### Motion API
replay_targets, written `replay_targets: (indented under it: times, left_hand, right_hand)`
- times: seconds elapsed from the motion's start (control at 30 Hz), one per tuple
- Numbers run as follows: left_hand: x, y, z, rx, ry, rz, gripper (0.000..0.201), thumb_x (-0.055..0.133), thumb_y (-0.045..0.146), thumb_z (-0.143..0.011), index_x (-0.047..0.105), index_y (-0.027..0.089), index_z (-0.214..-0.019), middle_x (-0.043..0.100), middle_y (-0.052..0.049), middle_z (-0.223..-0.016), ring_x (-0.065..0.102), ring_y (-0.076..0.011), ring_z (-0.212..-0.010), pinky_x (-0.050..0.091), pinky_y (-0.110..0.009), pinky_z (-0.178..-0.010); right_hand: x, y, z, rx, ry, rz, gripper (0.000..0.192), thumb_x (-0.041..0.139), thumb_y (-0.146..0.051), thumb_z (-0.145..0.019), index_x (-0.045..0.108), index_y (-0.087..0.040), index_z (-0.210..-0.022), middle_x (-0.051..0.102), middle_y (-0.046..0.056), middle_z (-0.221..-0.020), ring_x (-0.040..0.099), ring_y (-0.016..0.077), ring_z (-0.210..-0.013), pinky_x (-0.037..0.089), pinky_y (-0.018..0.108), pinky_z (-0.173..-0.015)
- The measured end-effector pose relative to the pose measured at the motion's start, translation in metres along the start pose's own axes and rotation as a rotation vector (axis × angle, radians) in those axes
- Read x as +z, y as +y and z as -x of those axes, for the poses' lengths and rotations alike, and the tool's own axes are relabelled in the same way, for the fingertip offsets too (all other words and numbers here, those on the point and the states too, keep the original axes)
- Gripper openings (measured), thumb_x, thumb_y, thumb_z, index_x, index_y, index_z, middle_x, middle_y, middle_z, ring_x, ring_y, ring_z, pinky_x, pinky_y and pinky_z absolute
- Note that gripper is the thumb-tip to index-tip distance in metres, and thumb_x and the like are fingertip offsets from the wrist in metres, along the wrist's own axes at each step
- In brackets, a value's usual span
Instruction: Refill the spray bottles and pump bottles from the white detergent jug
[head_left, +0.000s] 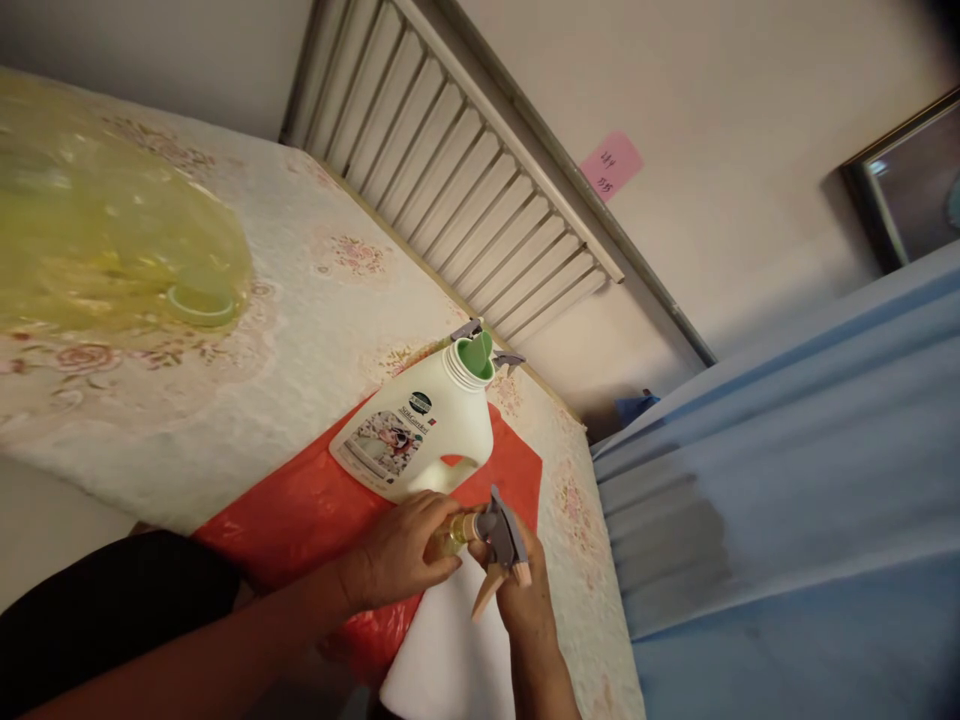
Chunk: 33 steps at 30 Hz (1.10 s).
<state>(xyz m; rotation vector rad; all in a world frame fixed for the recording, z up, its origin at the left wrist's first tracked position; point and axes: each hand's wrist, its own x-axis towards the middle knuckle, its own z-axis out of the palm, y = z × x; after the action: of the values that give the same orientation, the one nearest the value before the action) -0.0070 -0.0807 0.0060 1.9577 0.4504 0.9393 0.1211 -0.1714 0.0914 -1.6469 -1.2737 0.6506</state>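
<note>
My left hand (401,552) is closed round the body of a small spray bottle (448,537), whose clear, yellowish side shows between the fingers. At the bottle's neck, my right hand (526,592) is closed behind the grey trigger head (504,530); its fingertips are partly hidden. The bottle lies tilted, nozzle toward the right. Just beyond my hands stands a cream detergent jug (420,430) with a printed label, uncapped, a green spout showing in its mouth. Under the jug spreads a red plastic sheet or bag (300,505). Two more trigger heads (510,360) poke out behind the jug.
A flowered tablecloth (300,300) covers the table. On the left sits a large yellow translucent bag (127,220) with a green ring (201,303). A white rounded object (454,650) lies below my hands. A radiator (465,150) lines the wall; blue fabric (787,450) is at right.
</note>
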Motion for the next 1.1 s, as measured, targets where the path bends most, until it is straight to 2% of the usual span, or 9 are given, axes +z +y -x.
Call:
replay_targets:
  times: [0.17, 0.33, 0.43, 0.7, 0.83, 1.1]
  left_hand:
    - [-0.001, 0.001, -0.001, 0.007, 0.011, 0.002, 0.047, 0.063, 0.011, -0.069, 0.054, 0.02, -0.114, 0.063, -0.007, -0.111, 0.058, -0.0255, -0.107, 0.046, -0.041, -0.095]
    - [0.001, 0.001, 0.0, 0.022, 0.017, -0.003, 0.038, 0.063, 0.016, -0.074, 0.055, 0.021, -0.111, 0.064, -0.006, -0.106, 0.059, -0.025, -0.101, 0.048, -0.04, -0.09]
    - [0.002, 0.001, -0.001, 0.027, 0.04, -0.011, 0.034, 0.064, 0.018, -0.075, 0.055, 0.021, -0.108, 0.064, -0.006, -0.104, 0.06, -0.0249, -0.1, 0.049, -0.04, -0.09]
    - [0.0, 0.003, -0.002, 0.031, 0.012, 0.01, 0.043, 0.062, 0.011, -0.07, 0.054, 0.022, -0.111, 0.064, -0.005, -0.106, 0.059, -0.0245, -0.102, 0.048, -0.039, -0.092]
    - [0.0, 0.003, 0.0, 0.035, 0.001, 0.029, 0.045, 0.064, 0.012, -0.068, 0.054, 0.024, -0.11, 0.064, -0.004, -0.107, 0.058, -0.0248, -0.104, 0.047, -0.04, -0.092]
    - [0.001, 0.003, -0.001, 0.016, 0.022, 0.023, 0.037, 0.063, 0.014, -0.073, 0.055, 0.022, -0.108, 0.064, -0.006, -0.104, 0.059, -0.0247, -0.101, 0.047, -0.039, -0.09]
  right_hand:
    - [0.0, 0.0, 0.0, 0.037, 0.118, -0.028, 0.009, 0.067, -0.024, -0.075, 0.067, -0.018, -0.08, 0.066, 0.002, -0.078, 0.059, 0.0171, -0.069, 0.051, 0.028, -0.065]
    - [0.007, -0.002, 0.001, 0.051, 0.034, -0.055, 0.013, 0.067, -0.027, -0.075, 0.067, -0.019, -0.086, 0.066, 0.001, -0.079, 0.061, 0.0178, -0.071, 0.051, 0.028, -0.065]
    - [0.008, -0.004, 0.001, 0.035, 0.026, -0.034, 0.013, 0.067, -0.027, -0.076, 0.066, -0.02, -0.088, 0.066, 0.001, -0.082, 0.061, 0.0178, -0.074, 0.051, 0.028, -0.068]
    - [0.004, -0.008, -0.002, 0.029, 0.013, 0.047, 0.007, 0.064, -0.026, -0.078, 0.064, -0.02, -0.076, 0.065, 0.0, -0.076, 0.058, 0.0173, -0.07, 0.048, 0.027, -0.065]
    - [0.001, -0.003, -0.001, -0.027, -0.031, 0.132, 0.007, 0.064, -0.024, -0.078, 0.066, -0.02, -0.083, 0.066, 0.001, -0.08, 0.059, 0.0188, -0.072, 0.048, 0.028, -0.067]
    - [0.004, -0.009, -0.003, -0.042, 0.004, 0.264, 0.005, 0.064, -0.018, -0.073, 0.065, -0.02, -0.077, 0.064, -0.001, -0.076, 0.057, 0.0176, -0.07, 0.045, 0.026, -0.064]
